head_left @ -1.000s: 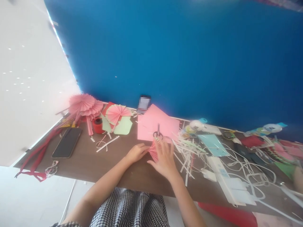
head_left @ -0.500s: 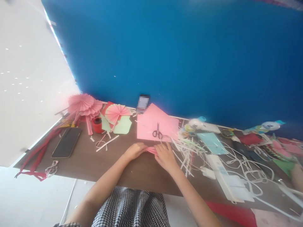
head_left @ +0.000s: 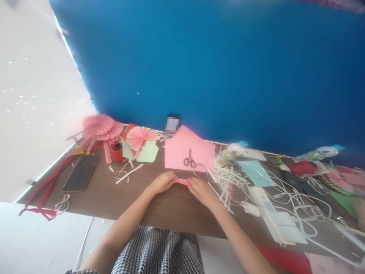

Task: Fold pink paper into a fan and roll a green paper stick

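Observation:
A narrow folded strip of pink paper (head_left: pixel 183 182) lies crosswise between my two hands, low over the brown table (head_left: pixel 171 209). Its left end is pinched in my left hand (head_left: pixel 164 182). The fingers of my right hand (head_left: pixel 202 190) are closed on the other end. Just beyond the hands, dark scissors (head_left: pixel 189 159) rest on flat pink sheets (head_left: pixel 173 154). Pink pleated paper fans (head_left: pixel 98 123) stand at the back left, and a smaller pink fan (head_left: pixel 141 135) lies on pale green paper (head_left: pixel 148 151).
A black phone (head_left: pixel 80 173) and red ribbon (head_left: pixel 47 190) lie at the left, near a red tape roll (head_left: pixel 116 151). White paper strips (head_left: pixel 228 182), a blue packet (head_left: pixel 255 173), a power strip (head_left: pixel 266 213) and tangled cables (head_left: pixel 299 213) cover the right. Part of another person's hand (head_left: pixel 359 211) shows at the right edge.
My right hand has drawn its fingers in and slid slightly right along the pink strip, so more of the strip shows. My left hand has barely moved.

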